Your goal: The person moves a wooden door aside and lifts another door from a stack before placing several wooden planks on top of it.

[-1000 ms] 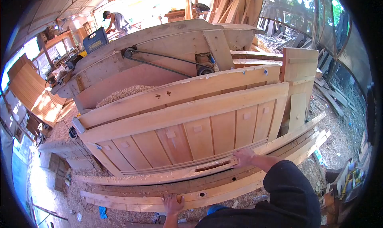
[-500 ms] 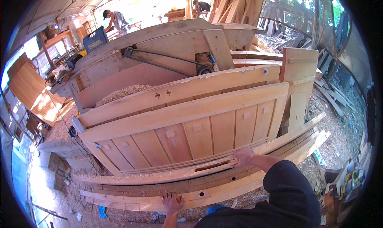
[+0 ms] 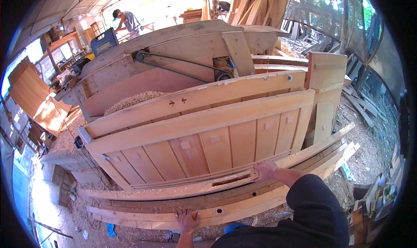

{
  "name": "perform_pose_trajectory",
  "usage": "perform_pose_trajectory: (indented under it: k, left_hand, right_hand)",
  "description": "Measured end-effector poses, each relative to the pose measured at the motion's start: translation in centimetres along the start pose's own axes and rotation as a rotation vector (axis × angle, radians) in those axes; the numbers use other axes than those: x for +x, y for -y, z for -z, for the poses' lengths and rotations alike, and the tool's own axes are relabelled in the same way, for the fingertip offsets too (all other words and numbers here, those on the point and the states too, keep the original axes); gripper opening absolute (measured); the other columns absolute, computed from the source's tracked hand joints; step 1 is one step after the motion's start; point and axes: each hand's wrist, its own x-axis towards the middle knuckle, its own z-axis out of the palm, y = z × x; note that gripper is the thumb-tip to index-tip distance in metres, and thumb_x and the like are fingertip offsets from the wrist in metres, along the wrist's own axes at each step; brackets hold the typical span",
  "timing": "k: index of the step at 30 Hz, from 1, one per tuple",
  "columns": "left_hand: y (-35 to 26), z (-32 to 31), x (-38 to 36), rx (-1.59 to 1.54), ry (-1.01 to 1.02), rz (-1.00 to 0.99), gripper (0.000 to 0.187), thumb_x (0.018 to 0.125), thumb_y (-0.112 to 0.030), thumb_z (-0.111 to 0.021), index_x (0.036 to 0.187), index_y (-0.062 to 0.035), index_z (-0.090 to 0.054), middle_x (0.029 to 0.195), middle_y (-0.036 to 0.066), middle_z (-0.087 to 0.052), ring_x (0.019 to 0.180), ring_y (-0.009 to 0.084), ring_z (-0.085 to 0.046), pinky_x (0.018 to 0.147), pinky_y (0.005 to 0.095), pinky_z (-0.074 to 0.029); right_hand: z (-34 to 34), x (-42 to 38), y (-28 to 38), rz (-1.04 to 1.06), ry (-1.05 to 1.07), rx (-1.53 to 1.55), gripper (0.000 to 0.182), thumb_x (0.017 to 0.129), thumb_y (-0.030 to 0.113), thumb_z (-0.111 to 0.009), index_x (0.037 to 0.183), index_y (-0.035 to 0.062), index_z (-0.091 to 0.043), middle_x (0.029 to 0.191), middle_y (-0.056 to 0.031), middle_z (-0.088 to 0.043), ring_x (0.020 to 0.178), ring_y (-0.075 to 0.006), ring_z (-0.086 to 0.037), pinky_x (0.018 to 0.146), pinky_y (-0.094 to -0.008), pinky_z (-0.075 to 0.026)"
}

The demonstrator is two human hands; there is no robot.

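Observation:
My left hand [image 3: 187, 221] rests on the front wooden beam [image 3: 152, 217], its fingers apart and lying over the top. Farther right, my right hand [image 3: 265, 170] lies on the rear beam [image 3: 173, 190], just beside a long slot [image 3: 231, 180] cut in it; its fingers are spread over the wood. Between these beams runs a darker plank [image 3: 173, 204]. Small round holes show in the wood near my hands. Behind the rear beam a panelled wooden frame [image 3: 217, 148] leans upright, with small square blocks on its panels.
A large wooden machine bench [image 3: 173, 39] with a belt [image 3: 173, 68] stands behind the frame, beside a sawdust heap [image 3: 134, 101]. A blue case [image 3: 104, 42] sits on it. Far back, a person [image 3: 127, 22] bends over work. Tall boards [image 3: 325, 74] stand at right.
The person in the back has shifted slightly. My hands and the beams look unchanged.

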Motion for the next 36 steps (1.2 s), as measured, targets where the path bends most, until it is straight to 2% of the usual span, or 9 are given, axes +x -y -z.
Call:
perform_pose_trajectory:
  k: [15, 17, 20, 23, 26, 36]
  left_hand:
    - [0.2, -0.2, 0.0, -0.002, 0.053, 0.029, 0.051, 0.084, -0.047, -0.060, 0.106, -0.0021, -0.067, 0.120, 0.025, -0.061, 0.129, 0.0409, -0.044, 0.117, 0.0549, -0.014]
    - [0.3, -0.4, -0.1, -0.008, 0.025, 0.017, 0.051, 0.084, -0.047, -0.060, 0.105, -0.0021, -0.067, 0.119, 0.025, -0.062, 0.129, 0.0409, -0.044, 0.117, 0.0552, -0.014]
    - [0.3, -0.2, 0.1, 0.031, 0.097, 0.040, 0.055, 0.083, -0.049, -0.058, 0.110, -0.0022, -0.067, 0.123, 0.020, -0.062, 0.130, 0.0399, -0.044, 0.116, 0.0566, -0.015]
    - [1.1, -1.6, -0.2, 0.024, 0.051, 0.020, 0.056, 0.083, -0.049, -0.058, 0.110, -0.0016, -0.067, 0.122, 0.020, -0.062, 0.131, 0.0395, -0.043, 0.116, 0.0564, -0.015]
    - [0.5, -0.5, 0.1, 0.021, 0.128, 0.058, 0.056, 0.083, -0.049, -0.058, 0.112, -0.0016, -0.067, 0.123, 0.020, -0.062, 0.133, 0.0388, -0.042, 0.115, 0.0564, -0.015]
    - [0.9, -1.5, -0.1, 0.042, 0.028, 0.013, 0.055, 0.081, -0.048, -0.060, 0.111, -0.0030, -0.067, 0.122, 0.020, -0.062, 0.129, 0.0385, -0.046, 0.115, 0.0568, -0.017]
  right_hand:
    - [0.7, -0.4, 0.4, 0.018, -0.034, 0.020, 0.075, 0.068, 0.073, -0.065, 0.103, 0.0066, -0.061, 0.092, -0.0193, -0.069, 0.089, -0.0369, -0.068, 0.078, -0.0468, -0.054]
    - [0.7, -0.4, 0.4, 0.018, -0.033, 0.030, 0.075, 0.069, 0.073, -0.065, 0.104, 0.0065, -0.061, 0.092, -0.0197, -0.069, 0.090, -0.0371, -0.068, 0.079, -0.0469, -0.054]
    - [0.2, -0.3, 0.2, 0.010, -0.040, 0.020, 0.076, 0.069, 0.073, -0.065, 0.105, 0.0062, -0.061, 0.094, -0.0202, -0.068, 0.091, -0.0375, -0.067, 0.080, -0.0470, -0.054]
    - [-0.3, -0.1, -0.1, 0.010, -0.022, 0.026, 0.078, 0.069, 0.073, -0.066, 0.108, 0.0057, -0.061, 0.098, -0.0206, -0.068, 0.094, -0.0377, -0.066, 0.082, -0.0471, -0.053]
    - [-0.2, 0.1, -0.2, 0.016, 0.005, 0.038, 0.080, 0.069, 0.073, -0.066, 0.111, 0.0053, -0.061, 0.102, -0.0209, -0.068, 0.098, -0.0376, -0.066, 0.084, -0.0468, -0.053]
    - [0.1, -0.1, -0.1, 0.042, -0.055, 0.038, 0.079, 0.067, 0.072, -0.067, 0.107, 0.0039, -0.063, 0.100, -0.0213, -0.068, 0.096, -0.0378, -0.066, 0.084, -0.0467, -0.053]
